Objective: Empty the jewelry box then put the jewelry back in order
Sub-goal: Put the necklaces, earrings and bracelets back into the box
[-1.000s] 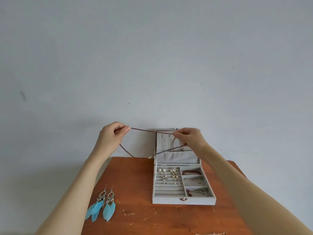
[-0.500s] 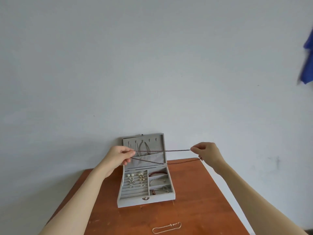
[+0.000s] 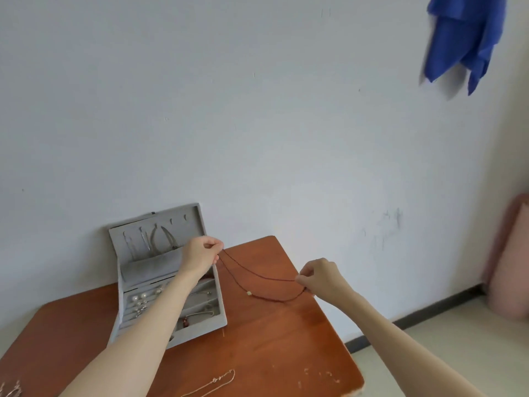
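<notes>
Over the table (image 3: pixel 274 339), both hands pinch the necklace (image 3: pixel 259 277), stretched left-right, sagging.

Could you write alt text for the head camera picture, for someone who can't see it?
Two hands, the left hand and right hand, pinch a thin dark beaded necklace that sags between them above a wooden table. An open grey jewelry box holding pearl earrings and chains sits to the left against a pale wall; a fine chain lies near the table's front edge.

Wooden table (image 3: pixel 286 348): jewelry box (image 3: pixel 200 333), chain (image 3: pixel 211 382)
</notes>
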